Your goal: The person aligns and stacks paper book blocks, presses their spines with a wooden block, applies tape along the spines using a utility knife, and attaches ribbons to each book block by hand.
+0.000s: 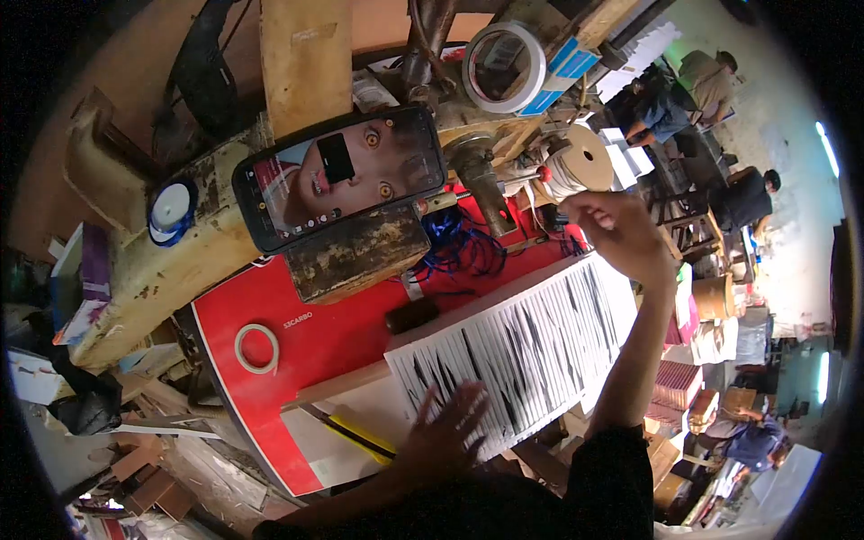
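Left grip spread on the paper stack, grasping nothing; right grip curled near the spool, its contents hidden. The stack, on the red desk, is already lined up, thin white edges ridged with uneven dark gaps; what's left, I can't tell. Beyond: glossy, tangled blue cord.

Black top with short right sleeve
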The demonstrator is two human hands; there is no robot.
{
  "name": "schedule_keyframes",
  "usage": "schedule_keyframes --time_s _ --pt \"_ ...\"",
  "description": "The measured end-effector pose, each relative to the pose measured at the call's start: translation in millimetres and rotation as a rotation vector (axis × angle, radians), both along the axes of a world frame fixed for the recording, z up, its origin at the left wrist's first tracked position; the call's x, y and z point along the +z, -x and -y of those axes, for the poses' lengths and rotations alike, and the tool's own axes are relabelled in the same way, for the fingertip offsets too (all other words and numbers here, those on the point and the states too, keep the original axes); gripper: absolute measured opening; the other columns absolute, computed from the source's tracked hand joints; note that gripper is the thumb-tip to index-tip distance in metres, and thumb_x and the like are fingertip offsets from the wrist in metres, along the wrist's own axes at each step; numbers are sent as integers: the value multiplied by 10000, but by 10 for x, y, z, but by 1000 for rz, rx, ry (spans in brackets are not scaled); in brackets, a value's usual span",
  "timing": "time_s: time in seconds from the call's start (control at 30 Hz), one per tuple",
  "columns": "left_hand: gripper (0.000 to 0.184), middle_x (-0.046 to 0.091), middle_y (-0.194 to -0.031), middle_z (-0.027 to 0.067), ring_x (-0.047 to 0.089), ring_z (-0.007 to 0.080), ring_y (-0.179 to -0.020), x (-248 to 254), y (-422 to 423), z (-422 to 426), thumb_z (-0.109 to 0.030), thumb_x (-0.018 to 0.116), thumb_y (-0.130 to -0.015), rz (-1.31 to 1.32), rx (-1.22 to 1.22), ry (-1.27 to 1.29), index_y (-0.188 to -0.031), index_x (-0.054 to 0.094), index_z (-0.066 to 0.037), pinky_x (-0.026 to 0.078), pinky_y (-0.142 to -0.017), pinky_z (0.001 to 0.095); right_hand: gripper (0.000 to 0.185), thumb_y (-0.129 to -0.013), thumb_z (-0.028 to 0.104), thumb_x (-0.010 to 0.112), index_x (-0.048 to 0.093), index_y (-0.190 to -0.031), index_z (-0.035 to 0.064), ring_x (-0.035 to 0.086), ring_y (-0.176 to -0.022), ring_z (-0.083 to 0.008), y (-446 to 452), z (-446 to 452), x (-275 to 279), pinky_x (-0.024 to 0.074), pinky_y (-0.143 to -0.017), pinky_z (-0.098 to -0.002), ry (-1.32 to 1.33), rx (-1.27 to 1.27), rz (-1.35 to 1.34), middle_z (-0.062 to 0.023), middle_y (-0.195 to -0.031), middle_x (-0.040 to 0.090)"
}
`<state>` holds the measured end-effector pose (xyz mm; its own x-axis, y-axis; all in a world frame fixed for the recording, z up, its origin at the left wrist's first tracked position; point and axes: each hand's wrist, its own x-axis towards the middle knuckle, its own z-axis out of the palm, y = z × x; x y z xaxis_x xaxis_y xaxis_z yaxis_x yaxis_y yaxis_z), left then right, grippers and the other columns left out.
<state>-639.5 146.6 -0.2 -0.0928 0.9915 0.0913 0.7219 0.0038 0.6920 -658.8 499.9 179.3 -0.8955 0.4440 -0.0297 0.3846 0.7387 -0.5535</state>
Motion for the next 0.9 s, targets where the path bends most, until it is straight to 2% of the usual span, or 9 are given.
schedule_keyframes --time_s 0.17,0.23,0.3,0.4,0.47,0.5,0.63,0.8,0.9 --pt "697 290 -1597 211 249 362 -1498 362 437 -84 -401 498 -996 -135 433 128 -1533 319 5 139 -1183 615 206 -959 140 600 686 -1132 67 699 -970 -240 -31 -854 -1498 548 -839 -363 -177 314 649 -153 -1035 727" --pt "703 275 -1599 226 236 374 -1500 202 450 -118 -400 495 -997 -62 432 151 -1532 312 18 136 -1182 617 282 -953 208 631 673 -1184 53 697 -964 -282 69 -591 -2166 542 -855 -383 -71 695 427 -158 -1044 719" --pt "753 216 -1612 254 196 395 -1509 162 448 -124 -422 494 -997 -21 393 211 -1547 254 33 130 -1184 614 315 -935 211 654 666 -1203 45 691 -961 -307 413 167 -1996 538 -859 -391 328 591 293 -164 -1028 714" --pt "805 172 -1627 248 177 400 -1514 48 412 -114 -442 499 -991 -45 379 255 -1560 192 36 133 -1186 611 400 -858 242 722 665 -1203 49 684 -972 -339 883 620 -2035 534 -871 -404 441 701 364 -185 -1015 711" --pt "846 143 -1638 238 155 387 -1523 45 438 -98 -447 519 -980 -111 382 215 -1566 148 39 130 -1188 611 470 -766 270 769 660 -1163 44 670 -987 -348 1092 886 -2256 532 -870 -431 -108 1042 610 -184 -1069 696" --pt "848 136 -1632 255 156 406 -1517 54 449 -96 -437 535 -974 -90 382 184 -1565 154 37 137 -1186 615 506 -712 286 783 640 -1123 29 653 -1039 -349 1070 1002 -2583 521 -893 -455 -254 943 719 -191 -1157 666" --pt "867 175 -1579 346 190 507 -1469 90 391 -95 -418 599 -946 -71 474 52 -1525 206 95 187 -1184 597 476 -733 289 767 615 -1095 19 639 -1072 -344 1193 1136 -2383 513 -897 -455 -379 1000 701 -197 -1194 642" --pt "856 249 -1543 357 257 523 -1432 224 403 -107 -412 623 -931 -179 504 56 -1480 272 143 233 -1188 552 619 -767 422 792 633 -1216 26 649 -1093 -322 1101 786 -2186 520 -894 -444 61 794 811 -196 -1197 672" --pt "873 202 -1575 329 240 499 -1447 174 422 -102 -384 604 -951 -149 489 43 -1527 167 107 238 -1180 567 663 -899 582 640 607 -1275 37 641 -1118 -342 731 697 -1471 500 -945 -456 269 586 332 -213 -1185 675"
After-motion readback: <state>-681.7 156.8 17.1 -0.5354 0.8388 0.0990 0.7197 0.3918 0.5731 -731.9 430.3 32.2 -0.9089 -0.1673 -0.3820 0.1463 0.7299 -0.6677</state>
